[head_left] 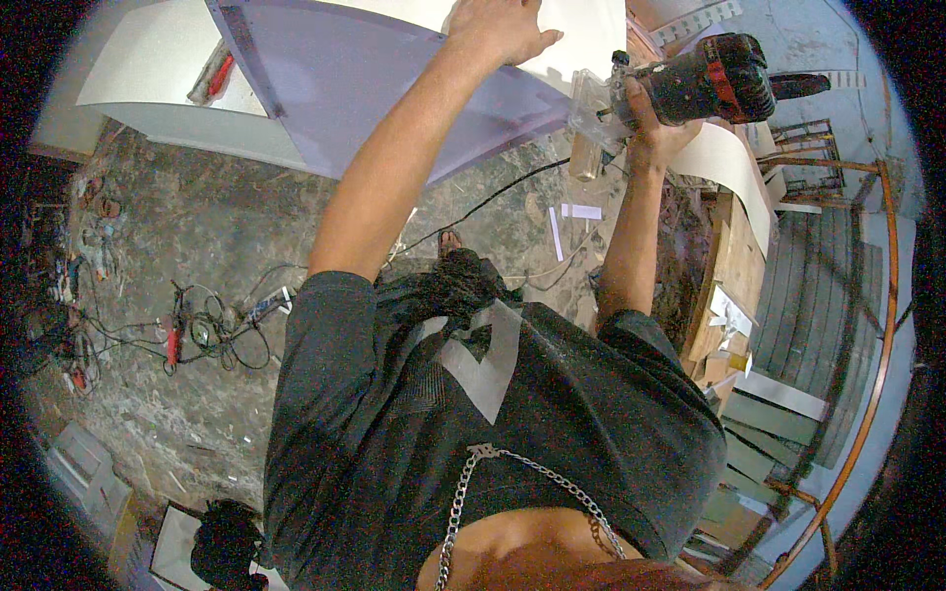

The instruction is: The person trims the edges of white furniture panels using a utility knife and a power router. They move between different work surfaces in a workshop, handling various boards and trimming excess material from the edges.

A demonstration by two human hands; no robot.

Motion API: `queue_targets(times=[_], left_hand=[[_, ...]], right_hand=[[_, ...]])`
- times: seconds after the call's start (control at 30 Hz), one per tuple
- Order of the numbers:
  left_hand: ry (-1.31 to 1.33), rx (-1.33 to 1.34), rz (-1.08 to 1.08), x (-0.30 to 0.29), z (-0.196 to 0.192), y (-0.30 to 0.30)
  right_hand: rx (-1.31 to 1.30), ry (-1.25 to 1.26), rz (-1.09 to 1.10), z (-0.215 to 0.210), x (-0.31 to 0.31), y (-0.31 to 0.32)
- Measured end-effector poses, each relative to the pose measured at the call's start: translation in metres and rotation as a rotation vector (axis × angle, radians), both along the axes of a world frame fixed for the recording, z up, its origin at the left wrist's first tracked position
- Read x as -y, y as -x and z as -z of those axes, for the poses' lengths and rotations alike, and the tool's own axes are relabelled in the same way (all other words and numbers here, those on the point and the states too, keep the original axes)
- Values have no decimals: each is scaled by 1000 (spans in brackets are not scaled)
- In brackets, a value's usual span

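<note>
Your left hand lies flat, palm down, on the pale lilac panel at the far side of the scene; the fingers are spread and loose, gripping nothing, only pressing on the sheet, with the thumb pointing right toward the panel's right edge. The panel slopes from the far left toward the near right, and it rests across a white board that reaches further left.

Your right hand is clenched around the body of a black and red trim router, just to the right of the panel's right edge. The fingers wrap the motor housing from below, so the tool's body sits above and to the right of them, while its clear base juts left of the hand and meets the panel's edge. A black cord runs from beneath the tool, near and leftward over the floor.

On the white board, far left, lies a red-handled tool. A tangle of cables lies on the concrete floor at the near left.
</note>
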State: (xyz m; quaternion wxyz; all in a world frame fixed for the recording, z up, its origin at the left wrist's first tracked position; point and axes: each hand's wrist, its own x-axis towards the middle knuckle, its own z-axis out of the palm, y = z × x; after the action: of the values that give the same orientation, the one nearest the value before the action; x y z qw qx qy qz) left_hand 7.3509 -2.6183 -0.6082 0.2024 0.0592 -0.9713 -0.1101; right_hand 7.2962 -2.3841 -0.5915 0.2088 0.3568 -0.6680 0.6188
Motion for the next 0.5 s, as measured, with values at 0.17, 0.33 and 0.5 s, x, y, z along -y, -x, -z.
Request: queue_targets(times=[0.17, 0.33, 0.5], left_hand=[[9, 27, -5, -1, -2, -2], [14, 19, -14, 2, 3, -2], [24, -11, -16, 3, 4, 1]], right_hand=[[-29, 45, -46, 3, 0, 4], [10, 170, -67, 6, 13, 4], [-2, 128, -75, 9, 5, 22]])
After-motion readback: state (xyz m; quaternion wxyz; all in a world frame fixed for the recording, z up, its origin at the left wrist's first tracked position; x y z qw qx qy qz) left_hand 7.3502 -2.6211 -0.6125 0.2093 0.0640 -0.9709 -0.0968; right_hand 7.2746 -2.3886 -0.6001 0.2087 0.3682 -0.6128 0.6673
